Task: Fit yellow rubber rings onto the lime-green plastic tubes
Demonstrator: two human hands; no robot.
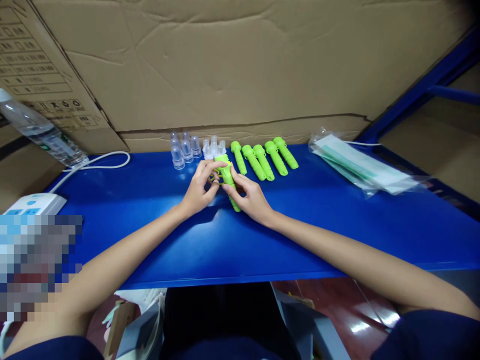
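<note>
Both my hands meet at the middle of the blue table around one bright green plastic handle. My left hand pinches its upper end with the fingertips, and a small yellowish ring shows between those fingers. My right hand wraps the lower part of the same piece, whose tip pokes out below at the palm. Behind the hands lies a row of several more green handles, side by side. To their left stand several small clear plastic caps.
A clear bag of flat white and green packets lies at the right rear. A water bottle leans at far left above a white device with a white cable. Cardboard sheets form the back wall.
</note>
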